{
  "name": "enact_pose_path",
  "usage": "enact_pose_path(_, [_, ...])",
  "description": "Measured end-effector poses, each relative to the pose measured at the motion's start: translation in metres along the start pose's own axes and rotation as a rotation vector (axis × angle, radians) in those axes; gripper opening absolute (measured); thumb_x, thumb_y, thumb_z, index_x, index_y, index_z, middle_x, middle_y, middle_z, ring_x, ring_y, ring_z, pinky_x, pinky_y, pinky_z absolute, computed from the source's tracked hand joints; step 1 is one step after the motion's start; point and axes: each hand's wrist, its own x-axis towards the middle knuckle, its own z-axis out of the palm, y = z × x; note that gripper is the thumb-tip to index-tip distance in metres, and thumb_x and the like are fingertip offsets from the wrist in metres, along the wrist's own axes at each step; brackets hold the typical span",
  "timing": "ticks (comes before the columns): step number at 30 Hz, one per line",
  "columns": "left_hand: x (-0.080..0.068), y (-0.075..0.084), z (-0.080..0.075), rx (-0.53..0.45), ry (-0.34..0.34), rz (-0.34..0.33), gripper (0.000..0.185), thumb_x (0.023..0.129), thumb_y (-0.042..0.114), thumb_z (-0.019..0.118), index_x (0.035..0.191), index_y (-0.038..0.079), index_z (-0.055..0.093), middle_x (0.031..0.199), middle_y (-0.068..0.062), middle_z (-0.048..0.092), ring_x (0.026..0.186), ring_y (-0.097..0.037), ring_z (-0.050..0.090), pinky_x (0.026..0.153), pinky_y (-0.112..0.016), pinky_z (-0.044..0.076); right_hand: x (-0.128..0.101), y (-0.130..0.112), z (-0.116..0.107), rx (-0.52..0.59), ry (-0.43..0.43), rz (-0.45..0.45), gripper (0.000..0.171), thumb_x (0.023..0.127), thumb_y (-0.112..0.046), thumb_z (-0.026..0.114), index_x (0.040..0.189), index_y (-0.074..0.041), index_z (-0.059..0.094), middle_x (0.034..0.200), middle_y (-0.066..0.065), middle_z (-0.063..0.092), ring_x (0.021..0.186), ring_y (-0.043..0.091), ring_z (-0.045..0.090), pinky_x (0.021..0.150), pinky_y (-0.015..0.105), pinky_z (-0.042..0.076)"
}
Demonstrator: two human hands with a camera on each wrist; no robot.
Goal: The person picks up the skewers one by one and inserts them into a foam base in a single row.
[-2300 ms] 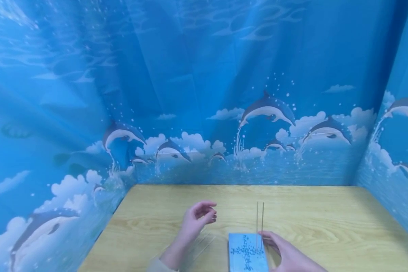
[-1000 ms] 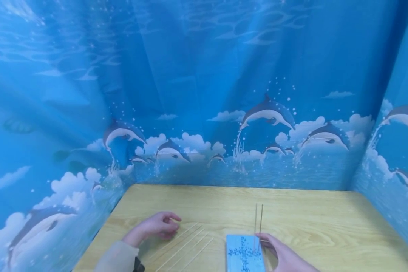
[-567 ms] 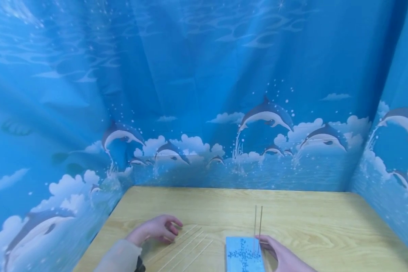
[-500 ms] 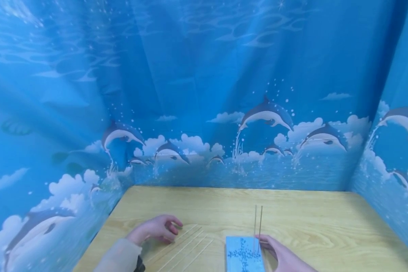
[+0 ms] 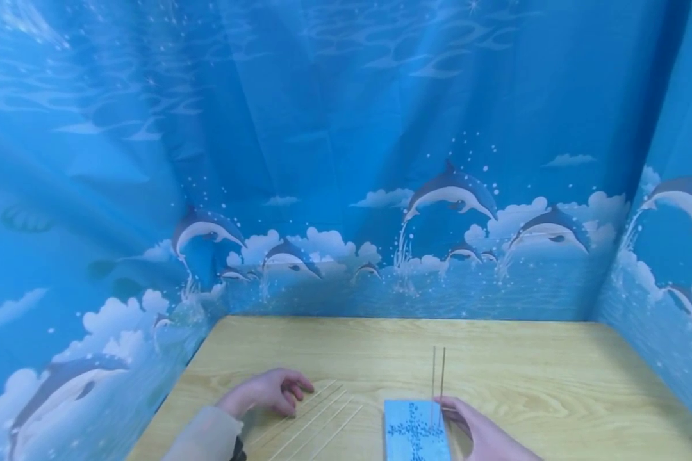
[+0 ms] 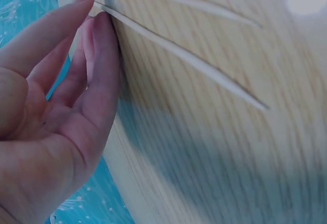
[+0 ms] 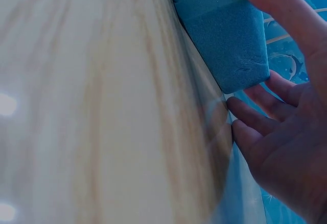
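Note:
In the head view a light blue foam block [image 5: 400, 442] with dark blue dots in a cross pattern lies at the table's front. Two thin wooden sticks [image 5: 443, 378] stand upright in its far right part. My right hand [image 5: 477, 430] grips the block's right side; the right wrist view has the thumb against the block [image 7: 225, 45] and the fingers by its end. My left hand [image 5: 271, 389] is beside several loose wooden skewers [image 5: 317, 419]. In the left wrist view its thumb and index fingertips lie either side of one skewer's [image 6: 189, 58] end, a small gap between them.
The wood-grain table [image 5: 542, 378] runs back to a blue curtain [image 5: 346, 160] printed with dolphins, which also hangs along the left and right sides. A second skewer [image 6: 204, 4] lies beside the first in the left wrist view.
My left hand has moved left and down from beside the block to the skewers, then slightly toward the nearest one. My right hand stays on the foam block, which has hardly shifted.

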Motion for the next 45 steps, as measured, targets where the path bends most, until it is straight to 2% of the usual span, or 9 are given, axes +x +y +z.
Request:
enact_pose_path(9, [0.003, 0.000, 0.002, 0.072, 0.026, 0.021, 0.048, 0.069, -0.014, 0.073, 0.113, 0.005, 0.068, 0.092, -0.007, 0.062, 0.076, -0.016, 0.060, 0.063, -0.025, 0.055, 0.001, 0.002, 0.000, -0.023, 0.005, 0.004, 0.093, 0.076, -0.023, 0.086, 0.149, 0.000, 0.032, 0.149, 0.024, 0.043, 0.127, -0.009, 0.041, 0.108, 0.018, 0.041])
enact_pose_path(17, [0.007, -0.001, 0.004, 0.121, 0.036, 0.028, 0.049, 0.067, -0.015, 0.069, 0.110, 0.007, 0.069, 0.088, -0.007, 0.061, 0.070, -0.014, 0.058, 0.059, -0.022, 0.053, 0.000, 0.000, 0.001, 0.012, 0.006, 0.005, 0.093, 0.076, -0.021, 0.086, 0.149, 0.000, 0.033, 0.148, 0.024, 0.044, 0.126, -0.010, 0.042, 0.108, 0.018, 0.041])
enact_pose_path(21, [0.007, 0.000, 0.004, 0.141, 0.045, 0.021, 0.051, 0.065, -0.016, 0.066, 0.110, 0.007, 0.068, 0.087, -0.007, 0.062, 0.071, -0.016, 0.058, 0.059, -0.023, 0.052, 0.000, 0.002, 0.001, -0.007, 0.013, -0.026, 0.094, 0.075, -0.021, 0.087, 0.148, 0.001, 0.033, 0.147, 0.024, 0.045, 0.128, -0.007, 0.043, 0.108, 0.019, 0.041])
enact_pose_path(25, [0.005, 0.001, 0.004, 0.099, 0.039, 0.018, 0.054, 0.064, -0.017, 0.062, 0.113, 0.004, 0.066, 0.089, -0.008, 0.063, 0.073, -0.018, 0.059, 0.060, -0.023, 0.052, 0.001, 0.003, 0.001, 0.002, 0.012, -0.056, 0.093, 0.075, -0.021, 0.086, 0.148, 0.003, 0.034, 0.147, 0.026, 0.045, 0.128, -0.006, 0.043, 0.108, 0.018, 0.041])
enact_pose_path(29, [0.004, 0.001, 0.002, 0.046, 0.038, 0.023, 0.057, 0.065, -0.016, 0.060, 0.119, 0.002, 0.064, 0.091, -0.008, 0.065, 0.075, -0.017, 0.060, 0.061, -0.022, 0.052, 0.001, 0.002, 0.001, 0.004, 0.013, -0.043, 0.092, 0.076, -0.021, 0.086, 0.148, 0.003, 0.034, 0.147, 0.025, 0.045, 0.128, -0.007, 0.043, 0.108, 0.018, 0.041])
enact_pose_path(35, [0.003, 0.004, -0.003, -0.041, 0.087, 0.006, 0.060, 0.067, -0.015, 0.058, 0.124, 0.003, 0.061, 0.094, -0.010, 0.066, 0.072, -0.016, 0.060, 0.057, -0.019, 0.048, 0.002, 0.000, 0.003, -0.003, 0.011, -0.035, 0.093, 0.074, -0.019, 0.086, 0.147, 0.003, 0.034, 0.146, 0.024, 0.047, 0.128, -0.006, 0.044, 0.108, 0.020, 0.042])
enact_pose_path(38, [0.005, 0.010, -0.004, -0.074, 0.120, 0.049, 0.060, 0.069, -0.015, 0.057, 0.127, 0.001, 0.060, 0.098, -0.015, 0.066, 0.077, -0.016, 0.061, 0.058, -0.019, 0.049, 0.002, 0.000, 0.002, 0.002, 0.003, -0.038, 0.092, 0.076, -0.020, 0.085, 0.148, 0.003, 0.033, 0.146, 0.025, 0.046, 0.127, -0.008, 0.043, 0.108, 0.020, 0.042])
enact_pose_path(42, [0.008, 0.024, 0.000, -0.121, 0.148, 0.154, 0.057, 0.072, -0.014, 0.058, 0.129, -0.008, 0.056, 0.104, -0.024, 0.063, 0.083, -0.015, 0.060, 0.065, -0.016, 0.050, 0.001, 0.001, -0.001, 0.021, -0.018, -0.018, 0.090, 0.080, -0.022, 0.083, 0.149, 0.003, 0.031, 0.148, 0.027, 0.043, 0.125, -0.012, 0.041, 0.107, 0.019, 0.042])
enact_pose_path(45, [0.010, 0.035, 0.008, -0.155, 0.178, 0.222, 0.054, 0.074, -0.011, 0.060, 0.128, -0.012, 0.055, 0.101, -0.020, 0.064, 0.087, -0.015, 0.060, 0.069, -0.015, 0.052, 0.001, 0.004, -0.002, 0.066, -0.044, 0.015, 0.088, 0.083, -0.022, 0.081, 0.150, 0.003, 0.029, 0.150, 0.030, 0.039, 0.122, -0.017, 0.039, 0.106, 0.017, 0.042])
